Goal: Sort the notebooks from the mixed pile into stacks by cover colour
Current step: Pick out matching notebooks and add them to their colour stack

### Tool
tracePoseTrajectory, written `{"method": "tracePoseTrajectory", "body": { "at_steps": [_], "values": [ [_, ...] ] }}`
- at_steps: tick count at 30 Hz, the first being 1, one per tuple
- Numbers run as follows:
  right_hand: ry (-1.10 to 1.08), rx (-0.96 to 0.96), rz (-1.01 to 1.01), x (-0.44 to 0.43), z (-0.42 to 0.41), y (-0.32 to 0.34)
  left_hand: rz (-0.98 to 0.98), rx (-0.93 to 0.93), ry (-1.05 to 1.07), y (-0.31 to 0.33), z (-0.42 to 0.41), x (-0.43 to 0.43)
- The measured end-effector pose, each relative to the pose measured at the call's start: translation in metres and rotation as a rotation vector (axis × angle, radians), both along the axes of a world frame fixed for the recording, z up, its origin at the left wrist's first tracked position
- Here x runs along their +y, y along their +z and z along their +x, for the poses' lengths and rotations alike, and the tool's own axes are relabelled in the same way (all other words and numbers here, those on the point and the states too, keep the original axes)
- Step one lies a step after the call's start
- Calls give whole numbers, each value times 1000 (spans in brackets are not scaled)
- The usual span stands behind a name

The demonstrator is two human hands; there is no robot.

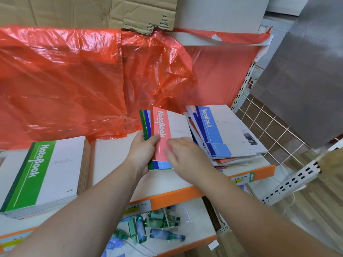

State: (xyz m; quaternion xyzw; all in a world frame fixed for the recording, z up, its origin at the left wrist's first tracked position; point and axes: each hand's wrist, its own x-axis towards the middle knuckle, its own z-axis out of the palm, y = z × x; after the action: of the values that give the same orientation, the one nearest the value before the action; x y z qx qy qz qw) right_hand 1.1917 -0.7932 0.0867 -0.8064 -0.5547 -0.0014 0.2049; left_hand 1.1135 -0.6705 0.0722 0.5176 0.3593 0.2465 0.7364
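Left hand: grip clamped on a fanned notebook bunch, pink cover uppermost, lettered "NoteBook". Right hand, blurred, fingers straight, covers the bunch's lower right part. Right of the grip: mixed pile, blue on top. Left: green stack. Behind: red plastic sheet. Below the shelf: small bottles, labels illegible.

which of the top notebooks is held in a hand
The pink-banded notebook, gripped by the left hand; the green notebook and blue notebook lie unheld.

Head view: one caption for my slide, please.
Left hand grips mixed notebooks, red notebook on top; right hand over it.
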Motion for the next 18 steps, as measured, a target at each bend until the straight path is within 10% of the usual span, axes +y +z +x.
{"method": "tracePoseTrajectory", "body": {
  "at_steps": [8,18],
  "values": [
    [-433,970,196,15,32,-22,-84,-120,-85,1,-28,15],
    [-275,893,392,25,15,-37,302,11,11,-10,-37,19]
  ]
}}
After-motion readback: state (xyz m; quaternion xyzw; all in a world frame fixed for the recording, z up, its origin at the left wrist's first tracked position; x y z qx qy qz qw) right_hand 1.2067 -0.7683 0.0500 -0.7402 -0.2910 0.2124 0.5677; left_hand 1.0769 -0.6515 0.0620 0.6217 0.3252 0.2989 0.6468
